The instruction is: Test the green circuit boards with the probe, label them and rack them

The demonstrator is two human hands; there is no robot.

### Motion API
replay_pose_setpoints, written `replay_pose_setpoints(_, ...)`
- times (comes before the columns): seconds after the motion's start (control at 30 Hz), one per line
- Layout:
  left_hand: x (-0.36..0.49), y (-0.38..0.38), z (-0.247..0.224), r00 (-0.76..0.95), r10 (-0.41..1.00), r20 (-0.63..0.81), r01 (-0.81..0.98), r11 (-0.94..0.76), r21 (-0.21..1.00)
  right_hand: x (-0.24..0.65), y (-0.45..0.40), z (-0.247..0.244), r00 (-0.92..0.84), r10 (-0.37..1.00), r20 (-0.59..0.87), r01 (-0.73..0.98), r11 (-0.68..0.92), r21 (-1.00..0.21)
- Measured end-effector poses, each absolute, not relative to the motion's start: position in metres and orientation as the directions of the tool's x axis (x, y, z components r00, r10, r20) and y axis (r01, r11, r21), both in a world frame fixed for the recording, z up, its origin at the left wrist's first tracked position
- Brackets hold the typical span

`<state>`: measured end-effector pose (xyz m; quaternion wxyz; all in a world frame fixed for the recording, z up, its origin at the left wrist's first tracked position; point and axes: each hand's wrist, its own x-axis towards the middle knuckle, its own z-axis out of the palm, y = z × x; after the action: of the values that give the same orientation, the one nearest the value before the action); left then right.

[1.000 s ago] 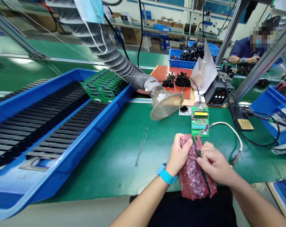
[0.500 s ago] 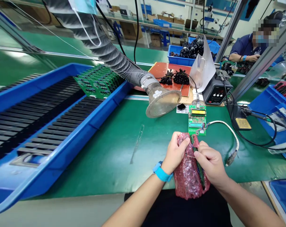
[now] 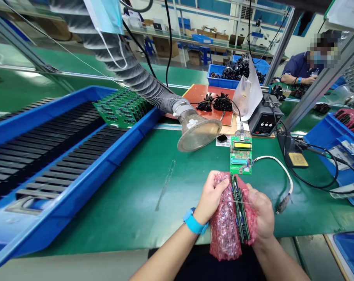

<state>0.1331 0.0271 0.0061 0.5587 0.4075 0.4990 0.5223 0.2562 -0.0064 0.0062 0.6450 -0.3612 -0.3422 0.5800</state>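
A pink bubble wrap bundle (image 3: 224,230) is held upright over the table's front edge, parted along its length. Edges of several green circuit boards (image 3: 240,218) show in the gap. What looks like a thin rubber band (image 3: 245,202) stretches across the boards. My left hand (image 3: 209,198) grips the upper left side of the wrap, thumb on top. My right hand (image 3: 263,212) is closed round its right side; its fingertips are partly hidden. Just beyond stands a green test board (image 3: 241,155) with a lit yellow display and a white cable (image 3: 282,163).
On the left, a blue slotted tray (image 3: 86,183) holds a row of green boards (image 3: 121,109). A fume extraction hood (image 3: 199,134) hangs over the table. To the right are a soldering station (image 3: 264,121), its iron stand (image 3: 296,158) and a blue bin (image 3: 326,136). A co-worker (image 3: 301,70) sits beyond.
The wrap's gap has widened, showing more of the boards. My right hand has moved from pinching near the band to holding the wrap's right side. The view has shifted slightly.
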Motion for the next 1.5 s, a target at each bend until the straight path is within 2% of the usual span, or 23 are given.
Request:
replay_pose_setpoints(0.1, 0.130, 0.027, 0.005, -0.037, 0.989, -0.143, -0.156, 0.136, 0.978, 0.251, -0.008, 0.007, 0.103, 0.993, -0.054, -0.642, 0.025, -0.767)
replay_pose_setpoints(0.17, 0.124, 0.020, 0.004, -0.048, 0.988, -0.145, -0.125, 0.138, 0.983, 0.248, -0.008, 0.013, 0.079, 0.994, -0.081, -0.604, -0.017, -0.797)
replay_pose_setpoints(0.3, 0.105, -0.013, 0.015, -0.124, 0.984, -0.129, 0.069, 0.138, 0.988, 0.242, -0.004, 0.035, -0.049, 0.998, -0.026, -0.275, -0.039, -0.961)
replay_pose_setpoints(0.43, 0.092, -0.030, 0.039, 0.074, 0.976, -0.206, 0.241, 0.184, 0.953, 0.238, 0.008, 0.063, -0.364, 0.925, 0.106, 0.016, 0.120, -0.993)
replay_pose_setpoints(0.5, 0.088, -0.021, 0.047, 0.098, 0.967, -0.235, 0.304, 0.196, 0.932, 0.239, 0.019, 0.075, -0.545, 0.837, 0.049, 0.118, 0.135, -0.984)
replay_pose_setpoints(0.57, 0.085, -0.008, 0.049, 0.135, 0.963, -0.232, 0.337, 0.175, 0.925, 0.243, 0.032, 0.084, -0.685, 0.725, -0.077, 0.218, 0.102, -0.971)
replay_pose_setpoints(0.63, 0.083, 0.003, 0.048, 0.172, 0.962, -0.211, 0.353, 0.140, 0.925, 0.249, 0.042, 0.091, -0.751, 0.627, -0.209, 0.349, 0.107, -0.931)
replay_pose_setpoints(0.67, 0.084, 0.006, 0.047, 0.179, 0.963, -0.200, 0.362, 0.125, 0.924, 0.251, 0.045, 0.095, -0.758, 0.601, -0.254, 0.425, 0.160, -0.891)
replay_pose_setpoints(0.73, 0.086, 0.008, 0.044, 0.181, 0.967, -0.177, 0.375, 0.099, 0.922, 0.253, 0.049, 0.103, -0.748, 0.600, -0.283, 0.563, 0.348, -0.750)
replay_pose_setpoints(0.8, 0.091, 0.005, 0.043, 0.178, 0.972, -0.156, 0.363, 0.082, 0.928, 0.250, 0.051, 0.112, -0.747, 0.607, -0.271, 0.636, 0.534, -0.557)
replay_pose_setpoints(0.87, 0.097, -0.001, 0.044, 0.151, 0.978, -0.142, 0.339, 0.084, 0.937, 0.245, 0.055, 0.119, -0.768, 0.579, -0.275, 0.634, 0.624, -0.456)
replay_pose_setpoints(0.93, 0.102, -0.008, 0.047, 0.067, 0.989, -0.135, 0.348, 0.104, 0.932, 0.238, 0.061, 0.122, -0.772, 0.564, -0.293, 0.629, 0.610, -0.482)
replay_pose_setpoints(1.07, 0.109, -0.023, 0.054, -0.068, 0.978, -0.197, 0.430, 0.207, 0.879, 0.229, 0.071, 0.118, -0.661, 0.620, -0.423, 0.688, 0.274, -0.672)
replay_pose_setpoints(1.13, 0.111, -0.027, 0.058, -0.059, 0.962, -0.268, 0.444, 0.265, 0.856, 0.226, 0.074, 0.116, -0.627, 0.605, -0.491, 0.716, 0.197, -0.670)
replay_pose_setpoints(1.2, 0.112, -0.028, 0.060, -0.052, 0.950, -0.308, 0.438, 0.299, 0.848, 0.221, 0.075, 0.116, -0.645, 0.579, -0.499, 0.745, 0.331, -0.579)
replay_pose_setpoints(1.27, 0.113, -0.026, 0.059, -0.062, 0.948, -0.314, 0.410, 0.311, 0.857, 0.215, 0.076, 0.120, -0.676, 0.574, -0.462, 0.737, 0.537, -0.411)
replay_pose_setpoints(1.33, 0.113, -0.024, 0.058, -0.075, 0.949, -0.307, 0.363, 0.313, 0.878, 0.208, 0.077, 0.123, -0.713, 0.576, -0.400, 0.693, 0.664, -0.279)
replay_pose_setpoints(1.4, 0.113, -0.022, 0.056, -0.091, 0.949, -0.303, 0.321, 0.316, 0.893, 0.203, 0.078, 0.121, -0.757, 0.565, -0.327, 0.648, 0.713, -0.268)
replay_pose_setpoints(1.5, 0.113, -0.022, 0.054, -0.107, 0.944, -0.311, 0.318, 0.329, 0.889, 0.201, 0.076, 0.105, -0.761, 0.622, -0.186, 0.639, 0.669, -0.379)
